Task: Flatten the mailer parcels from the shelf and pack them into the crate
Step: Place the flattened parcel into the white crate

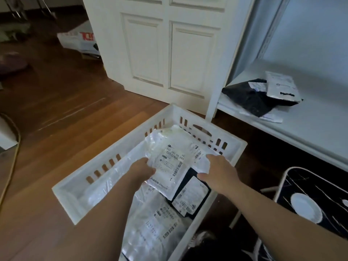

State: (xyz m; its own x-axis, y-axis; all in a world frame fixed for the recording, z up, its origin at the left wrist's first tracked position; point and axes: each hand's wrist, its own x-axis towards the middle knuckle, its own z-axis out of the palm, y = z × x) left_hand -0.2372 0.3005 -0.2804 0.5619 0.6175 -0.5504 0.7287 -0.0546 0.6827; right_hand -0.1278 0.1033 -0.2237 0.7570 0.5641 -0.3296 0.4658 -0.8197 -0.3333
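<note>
**White mailers layered in a slotted crate**

Brown wooden floor (62, 113) across the left, with a carton (79, 39) printed in red lying far back beside the panelled white door (169, 53). White plastic crate (105, 167) set on the boards at an angle, slotted walls all round, a handle cut-out in the far wall. Inside, along the left wall, a clear plastic bag (116, 172) lying flat. Left hand (141, 171) reaching into the crate's middle, thumb on top and fingers curled under the near-left edge of a white mailer (174, 161), gripping it. Label with barcodes facing up (print too small to read). Beneath it toward the near-right corner, a black mailer (190, 198) with its own white label; at the near end, a further white mailer (160, 227), crinkled. Right hand (220, 171) over the right edge of the top mailer, fingers spread and fairly straight, pressing down rather than closing on anything; exact contact hard to tell. Farther right, white shelf (301, 129) with a black parcel (250, 97) near its left edge and a silver-white parcel (282, 87) leaning on top, both unflattened. Dark patterned rug (320, 194) at the lower right.
</note>
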